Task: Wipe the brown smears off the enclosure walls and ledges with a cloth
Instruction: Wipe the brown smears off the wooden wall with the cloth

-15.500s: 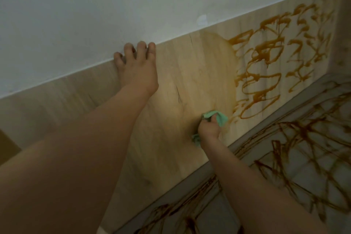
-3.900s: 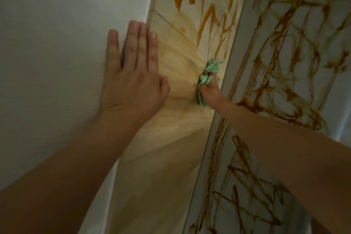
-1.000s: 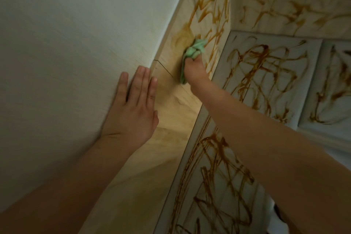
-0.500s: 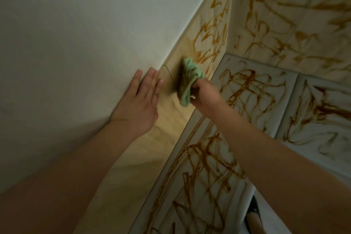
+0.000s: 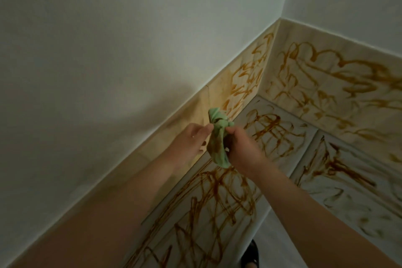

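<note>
The left hand (image 5: 191, 139) has left the wooden wall (image 5: 196, 112) and pinches the green cloth (image 5: 217, 139); the right hand (image 5: 242, 149) grips it, lifted off that wall.

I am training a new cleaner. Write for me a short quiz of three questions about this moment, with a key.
1. True or false: only the right hand holds the green cloth.
2. Which surface has a stretch free of brown lines? A) the wooden side panel B) the back panel C) the ledge tiles
3. Fill in: the cloth carries a ___ stain.

Key: 1 false, the left hand holds it too. 2 A. 3 brown.
</note>
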Available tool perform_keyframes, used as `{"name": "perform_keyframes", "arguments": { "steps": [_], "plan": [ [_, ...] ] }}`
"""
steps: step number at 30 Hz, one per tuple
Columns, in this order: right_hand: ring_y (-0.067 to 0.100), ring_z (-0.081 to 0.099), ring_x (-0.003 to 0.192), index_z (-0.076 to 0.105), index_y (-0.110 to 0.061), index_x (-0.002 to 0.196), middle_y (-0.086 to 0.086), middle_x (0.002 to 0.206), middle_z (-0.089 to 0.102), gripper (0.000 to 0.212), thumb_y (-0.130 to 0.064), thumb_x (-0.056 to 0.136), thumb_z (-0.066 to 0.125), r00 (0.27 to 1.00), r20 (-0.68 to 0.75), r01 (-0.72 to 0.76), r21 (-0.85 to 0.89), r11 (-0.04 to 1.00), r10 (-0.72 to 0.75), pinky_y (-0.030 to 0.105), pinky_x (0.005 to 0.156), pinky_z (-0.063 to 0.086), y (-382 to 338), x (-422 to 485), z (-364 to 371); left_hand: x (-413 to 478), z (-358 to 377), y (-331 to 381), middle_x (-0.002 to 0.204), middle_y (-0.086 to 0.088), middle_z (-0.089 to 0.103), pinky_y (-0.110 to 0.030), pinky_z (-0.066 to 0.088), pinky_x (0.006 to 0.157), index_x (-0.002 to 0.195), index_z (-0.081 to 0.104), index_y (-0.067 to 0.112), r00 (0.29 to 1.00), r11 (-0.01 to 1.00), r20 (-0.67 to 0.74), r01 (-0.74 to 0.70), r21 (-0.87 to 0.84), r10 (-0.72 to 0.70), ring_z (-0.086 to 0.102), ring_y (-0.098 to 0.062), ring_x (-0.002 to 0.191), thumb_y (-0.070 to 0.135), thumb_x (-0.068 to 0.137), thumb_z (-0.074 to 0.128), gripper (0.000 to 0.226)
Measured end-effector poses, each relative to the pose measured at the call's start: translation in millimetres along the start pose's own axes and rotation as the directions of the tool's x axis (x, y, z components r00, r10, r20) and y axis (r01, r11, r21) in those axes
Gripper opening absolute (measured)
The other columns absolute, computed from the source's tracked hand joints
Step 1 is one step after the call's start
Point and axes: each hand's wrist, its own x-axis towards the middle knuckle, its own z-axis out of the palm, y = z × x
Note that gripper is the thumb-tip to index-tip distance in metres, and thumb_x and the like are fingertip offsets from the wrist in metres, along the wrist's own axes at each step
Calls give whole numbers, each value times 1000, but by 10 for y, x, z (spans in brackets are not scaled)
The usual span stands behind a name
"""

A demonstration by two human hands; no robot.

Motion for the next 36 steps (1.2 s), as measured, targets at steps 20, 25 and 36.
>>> {"name": "perform_keyframes", "arguments": {
  "steps": [20,25,36],
  "plan": [
    [31,72,102,69,-8,110,13,102,74,37,-31,109,40,981,-40,181,-161,970,-190,49,87,62,-683,-1067,645,-1266,-446,348,103,-14,69,-44,56,90,110,67,7,966,630,-192,-40,-776,-175,65,-27,95,19,102,37,33],
    [38,71,101,59,-5,120,20,111,69,28,-24,105,47,996,-65,77,166,983,-67,48,79,61,-927,-768,311,-1105,-494,425,127,-27,68,-55,60,86,133,62,-5,950,368,-238,-152,-917,-201,66,-42,118,37,101,40,57],
    [14,59,117,60,-27,127,-8,125,63,31,-24,96,61,982,68,181,-605,776,-176,36,99,48,-1408,-164,-742,-446,-113,1346,95,-15,73,-33,61,68,106,75,4,986,738,-141,-157,-656,84,74,-27,83,0,69,48,46]
  ]
}}
